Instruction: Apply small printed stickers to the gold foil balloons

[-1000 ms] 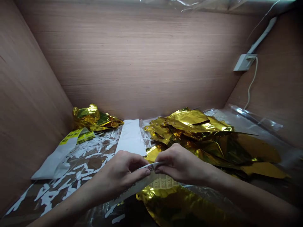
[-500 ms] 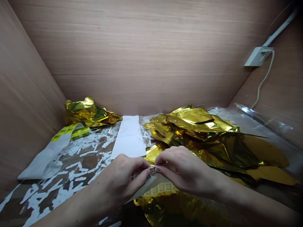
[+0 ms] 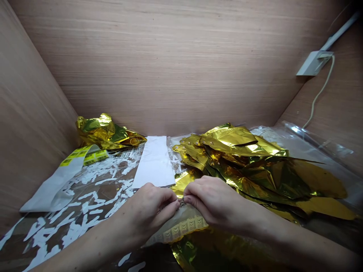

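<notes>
My left hand [image 3: 157, 207] and my right hand [image 3: 205, 196] meet low in the middle, both pinching the top edge of a clear printed bag [image 3: 184, 226]. Small dark marks show on the bag between my fingertips, and a row of pale printed symbols runs lower down. Beneath it lies a gold foil piece [image 3: 215, 249], partly hidden by my right forearm. A folded white paper strip [image 3: 154, 162] lies just behind my left hand. Beyond my right hand spreads a heap of gold foil pieces [image 3: 241, 155].
Crumpled gold foil [image 3: 104, 132] sits at the back left, near a white strip with yellow labels [image 3: 53, 181]. White paper scraps [image 3: 85, 207] litter the left side. Clear plastic [image 3: 320, 143] lies at the right, below a white wall box [image 3: 314, 63] with a cable.
The printed bag's lower part shows more between my forearms, and the gold foil under it appears farther right. My hands remain pinched at its top edge. The view has shifted slightly.
</notes>
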